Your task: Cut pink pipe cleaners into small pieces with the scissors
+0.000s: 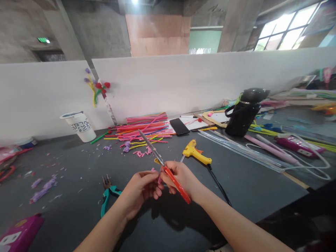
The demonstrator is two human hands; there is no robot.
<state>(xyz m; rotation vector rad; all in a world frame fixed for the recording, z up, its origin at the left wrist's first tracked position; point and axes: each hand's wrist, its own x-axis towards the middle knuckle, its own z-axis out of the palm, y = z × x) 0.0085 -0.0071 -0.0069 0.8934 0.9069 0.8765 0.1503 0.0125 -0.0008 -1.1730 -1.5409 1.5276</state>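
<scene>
My right hand (pixel 181 176) is closed round red-handled scissors (pixel 168 171), whose blades point up and away to the left. My left hand (pixel 141 190) pinches a small pink piece (pixel 154 171) at its fingertips, right beside the scissors' handles. Both hands meet above the dark grey table (pixel 78 210). A yellow glue gun (pixel 195 153) lies just beyond my right hand, its black cord trailing toward me. Teal-handled pliers (pixel 108 194) rest left of my left hand.
A pile of coloured pipe cleaners (pixel 147 131) and a black phone (pixel 179 126) lie against the white partition. A white cup (pixel 78 126) stands at left, a black jug (pixel 243 113) at right. Purple scraps (pixel 43 187) litter the left side; a magenta box (pixel 18 234) sits near-left.
</scene>
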